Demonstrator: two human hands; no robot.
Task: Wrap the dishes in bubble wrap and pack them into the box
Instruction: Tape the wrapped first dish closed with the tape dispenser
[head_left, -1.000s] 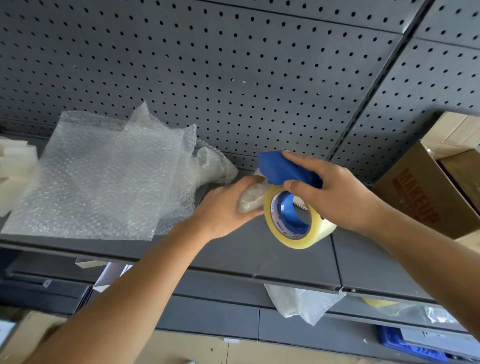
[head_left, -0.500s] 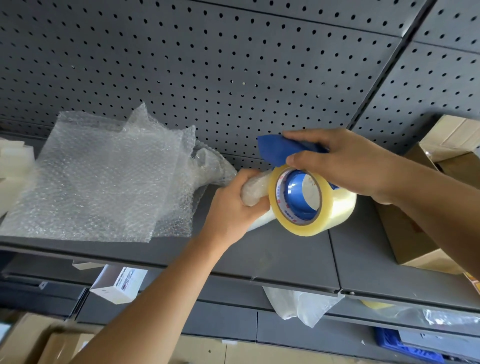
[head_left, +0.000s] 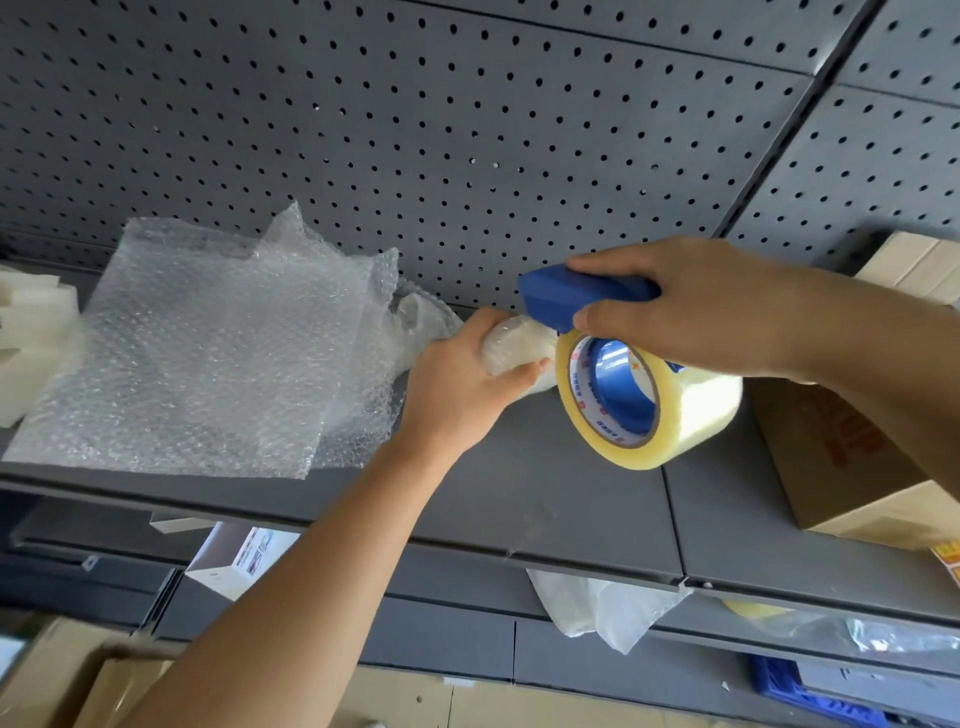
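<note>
My left hand (head_left: 457, 384) grips a small bundle wrapped in bubble wrap (head_left: 511, 345) just above the grey shelf (head_left: 524, 483); the dish inside is hidden by the wrap. My right hand (head_left: 691, 306) holds the blue handle of a tape dispenser (head_left: 582, 293), whose roll of clear tape (head_left: 649, 410) hangs right beside the bundle. Loose sheets of bubble wrap (head_left: 208, 353) lie on the shelf to the left. A brown cardboard box (head_left: 852, 457) stands on the shelf at the right, partly behind my right forearm.
A grey pegboard wall (head_left: 467, 130) backs the shelf. White foam pieces (head_left: 31, 343) sit at the far left. Below the shelf hang a crumpled plastic bag (head_left: 597, 603) and a small white carton (head_left: 234, 558). Cardboard (head_left: 67, 675) lies on the floor at lower left.
My right hand has carried the tape dispenser up and to the right, and the roll now sits lower right of the bundle. My left hand has turned the wrapped bundle slightly.
</note>
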